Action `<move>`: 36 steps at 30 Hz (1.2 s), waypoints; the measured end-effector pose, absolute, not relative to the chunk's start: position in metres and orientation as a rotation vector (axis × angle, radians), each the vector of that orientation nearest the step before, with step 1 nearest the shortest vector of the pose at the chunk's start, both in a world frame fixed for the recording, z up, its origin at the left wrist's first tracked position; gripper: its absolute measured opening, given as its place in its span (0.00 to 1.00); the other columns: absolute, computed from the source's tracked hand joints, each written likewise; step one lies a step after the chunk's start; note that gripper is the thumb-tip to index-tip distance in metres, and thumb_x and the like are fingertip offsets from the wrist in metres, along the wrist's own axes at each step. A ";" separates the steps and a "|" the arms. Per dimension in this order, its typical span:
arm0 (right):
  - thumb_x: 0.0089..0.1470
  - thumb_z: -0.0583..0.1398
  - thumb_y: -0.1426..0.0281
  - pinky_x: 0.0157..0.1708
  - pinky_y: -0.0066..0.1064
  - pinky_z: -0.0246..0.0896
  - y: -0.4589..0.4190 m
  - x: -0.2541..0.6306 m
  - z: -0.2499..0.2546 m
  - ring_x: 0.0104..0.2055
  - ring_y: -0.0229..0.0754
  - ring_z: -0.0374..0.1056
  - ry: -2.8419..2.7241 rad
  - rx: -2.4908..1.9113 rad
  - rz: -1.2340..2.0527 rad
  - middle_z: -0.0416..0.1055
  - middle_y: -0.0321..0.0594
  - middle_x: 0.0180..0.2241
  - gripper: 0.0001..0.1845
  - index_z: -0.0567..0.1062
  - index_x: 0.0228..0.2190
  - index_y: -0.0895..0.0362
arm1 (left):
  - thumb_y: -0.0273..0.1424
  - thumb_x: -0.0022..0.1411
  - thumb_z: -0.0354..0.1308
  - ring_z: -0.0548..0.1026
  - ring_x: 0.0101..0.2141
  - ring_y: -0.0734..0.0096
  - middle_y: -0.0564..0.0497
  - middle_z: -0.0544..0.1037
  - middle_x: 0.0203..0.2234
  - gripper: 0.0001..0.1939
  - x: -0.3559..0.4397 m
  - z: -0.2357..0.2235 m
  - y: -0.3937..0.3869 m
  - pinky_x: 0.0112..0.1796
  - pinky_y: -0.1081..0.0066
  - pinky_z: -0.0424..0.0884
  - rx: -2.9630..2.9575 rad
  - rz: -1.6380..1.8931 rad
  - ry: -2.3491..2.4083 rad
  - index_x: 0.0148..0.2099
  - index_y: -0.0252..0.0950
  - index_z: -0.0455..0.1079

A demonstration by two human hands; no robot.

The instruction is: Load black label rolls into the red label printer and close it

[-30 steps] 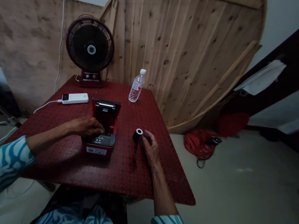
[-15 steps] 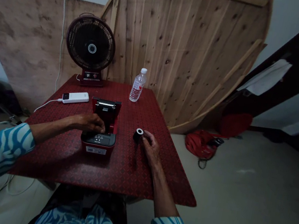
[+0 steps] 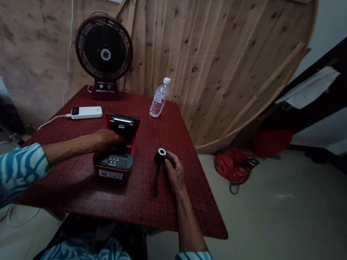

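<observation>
A small red and black printer [image 3: 113,161] stands on the table with its lid [image 3: 122,123] raised. My left hand [image 3: 108,140] reaches over the left side into its open bay; the fingertips are hidden inside, so their grip does not show. To the right of the printer, my right hand [image 3: 175,169] is closed on a small black roll [image 3: 159,157] with a white ring at its top end. Thumb and fingers pinch the roll from its right side. A dark strip or shadow runs down from the roll across the tabletop.
The red patterned table [image 3: 159,208] also carries a fan [image 3: 104,53], a clear water bottle [image 3: 159,99] and a white power bank [image 3: 87,113] with a cable. Behind it leans a round wooden panel [image 3: 203,54]. A red bag [image 3: 232,165] lies on the floor at right.
My left hand has gone deeper into the printer's bay, and its fingertips are now hidden. The right hand keeps the roll in about the same place.
</observation>
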State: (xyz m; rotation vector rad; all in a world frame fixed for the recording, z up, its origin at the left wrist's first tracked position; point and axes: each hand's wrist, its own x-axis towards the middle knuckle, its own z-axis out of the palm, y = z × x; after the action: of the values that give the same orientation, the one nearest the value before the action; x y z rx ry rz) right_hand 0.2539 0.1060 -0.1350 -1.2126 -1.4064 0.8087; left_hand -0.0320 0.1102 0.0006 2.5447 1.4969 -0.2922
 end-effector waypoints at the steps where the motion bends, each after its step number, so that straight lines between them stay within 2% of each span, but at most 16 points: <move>1: 0.47 0.58 0.61 0.53 0.46 0.60 0.106 0.254 -0.135 0.48 0.49 0.70 -1.405 -1.218 0.806 0.75 0.45 0.44 0.20 0.74 0.42 0.55 | 0.30 0.56 0.57 0.75 0.45 0.56 0.45 0.78 0.44 0.17 -0.030 0.001 0.113 0.43 0.63 0.70 2.522 -0.367 1.513 0.50 0.41 0.72; 5: 0.47 0.58 0.62 0.52 0.45 0.61 0.105 0.254 -0.133 0.48 0.48 0.70 -1.385 -1.218 0.833 0.76 0.44 0.44 0.19 0.74 0.42 0.54 | 0.30 0.58 0.54 0.76 0.41 0.56 0.43 0.79 0.42 0.15 -0.028 0.000 0.121 0.38 0.64 0.71 2.512 -0.361 1.531 0.48 0.38 0.72; 10: 0.47 0.58 0.62 0.52 0.43 0.62 0.104 0.253 -0.130 0.47 0.47 0.71 -1.375 -1.196 0.846 0.76 0.42 0.42 0.18 0.75 0.40 0.54 | 0.26 0.60 0.52 0.73 0.46 0.62 0.43 0.75 0.47 0.19 -0.042 0.001 0.119 0.44 0.68 0.68 2.552 -0.152 1.405 0.54 0.35 0.66; 14: 0.47 0.58 0.62 0.52 0.43 0.61 0.104 0.251 -0.131 0.47 0.47 0.70 -1.358 -1.200 0.857 0.76 0.42 0.43 0.18 0.75 0.41 0.54 | 0.26 0.60 0.51 0.71 0.46 0.60 0.42 0.74 0.44 0.17 -0.051 0.003 0.099 0.47 0.62 0.66 2.635 0.057 1.304 0.52 0.34 0.67; 17: 0.45 0.59 0.60 0.51 0.43 0.62 0.107 0.251 -0.134 0.46 0.47 0.71 -1.337 -1.206 0.865 0.76 0.43 0.41 0.20 0.75 0.40 0.55 | 0.25 0.61 0.49 0.70 0.45 0.60 0.42 0.71 0.45 0.17 -0.059 0.009 0.078 0.48 0.60 0.65 2.624 0.362 1.256 0.52 0.35 0.67; 20: 0.45 0.59 0.59 0.51 0.44 0.61 0.108 0.253 -0.135 0.46 0.47 0.70 -1.260 -1.228 0.803 0.75 0.44 0.41 0.22 0.73 0.42 0.55 | 0.31 0.64 0.49 0.69 0.47 0.62 0.44 0.71 0.46 0.18 -0.068 0.024 0.061 0.49 0.63 0.65 2.331 0.683 1.205 0.55 0.36 0.64; 23: 0.47 0.58 0.58 0.52 0.45 0.59 0.105 0.255 -0.126 0.47 0.47 0.69 -1.036 -1.223 0.620 0.73 0.46 0.44 0.24 0.71 0.45 0.56 | 0.40 0.63 0.50 0.71 0.45 0.61 0.44 0.73 0.47 0.24 -0.076 0.040 0.050 0.46 0.65 0.67 1.930 0.845 1.188 0.58 0.35 0.61; 27: 0.52 0.56 0.58 0.53 0.43 0.58 0.079 0.237 -0.082 0.49 0.47 0.67 -0.958 -1.112 0.534 0.71 0.46 0.47 0.22 0.71 0.46 0.56 | 0.42 0.62 0.51 0.71 0.46 0.60 0.45 0.73 0.49 0.26 -0.075 0.046 0.044 0.45 0.66 0.67 1.766 0.841 1.072 0.59 0.35 0.61; 29: 0.56 0.54 0.58 0.54 0.42 0.57 0.054 0.216 -0.053 0.51 0.46 0.66 -1.142 -1.021 0.611 0.72 0.45 0.46 0.19 0.72 0.45 0.54 | 0.40 0.64 0.49 0.70 0.47 0.62 0.47 0.72 0.50 0.25 -0.070 0.045 0.042 0.46 0.66 0.66 1.788 0.792 1.038 0.60 0.38 0.60; 31: 0.59 0.51 0.57 0.53 0.39 0.59 0.029 0.193 -0.029 0.52 0.45 0.66 -1.364 -0.881 0.834 0.71 0.42 0.48 0.20 0.71 0.48 0.51 | 0.38 0.65 0.46 0.70 0.48 0.63 0.48 0.72 0.51 0.24 -0.064 0.043 0.041 0.47 0.66 0.66 1.815 0.737 1.037 0.62 0.39 0.58; 33: 0.57 0.55 0.58 0.51 0.39 0.62 0.009 0.174 -0.015 0.52 0.45 0.67 -1.520 -0.851 1.049 0.70 0.40 0.51 0.24 0.65 0.54 0.48 | 0.36 0.65 0.46 0.70 0.48 0.63 0.48 0.72 0.51 0.25 -0.060 0.041 0.039 0.47 0.66 0.66 1.829 0.706 1.038 0.63 0.39 0.55; 36: 0.54 0.60 0.64 0.53 0.39 0.61 -0.005 0.157 -0.014 0.55 0.46 0.64 -1.536 -0.918 1.063 0.67 0.38 0.54 0.27 0.65 0.55 0.46 | 0.37 0.64 0.48 0.70 0.48 0.63 0.45 0.72 0.50 0.25 -0.058 0.036 0.039 0.47 0.66 0.66 1.834 0.727 1.033 0.61 0.36 0.56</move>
State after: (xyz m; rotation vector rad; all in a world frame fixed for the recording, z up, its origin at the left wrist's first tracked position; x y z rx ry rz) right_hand 0.1571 -0.0049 -0.0137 -0.9183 -1.5365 1.0635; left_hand -0.0581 0.0393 0.0356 1.8340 1.0327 0.7273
